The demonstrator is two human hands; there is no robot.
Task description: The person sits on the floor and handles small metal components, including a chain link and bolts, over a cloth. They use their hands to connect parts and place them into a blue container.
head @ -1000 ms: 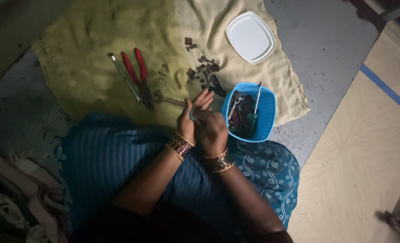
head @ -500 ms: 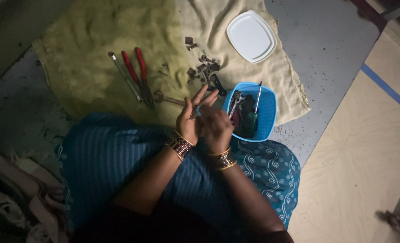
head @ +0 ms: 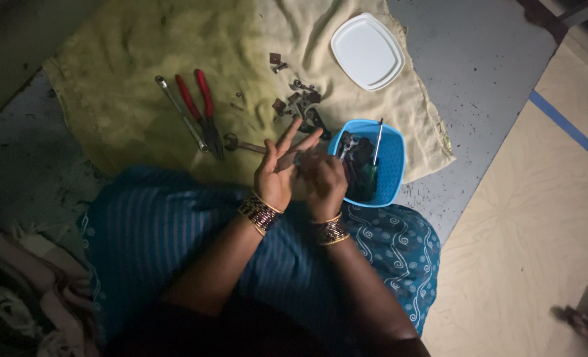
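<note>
2 hands: left hand fingers spread; right hand closure unclear. 1 blue tub, 1 pliers.

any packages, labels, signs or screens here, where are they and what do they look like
No labels, signs or screens show; two container pieces are the nearest to packaging.
Blue tub: rounded square plastic tub on the cloth edge, right beside the right hand, holding tools.
White lid: rounded rectangular plastic lid, lying flat on the yellow cloth at top, apart from the tub.
</note>
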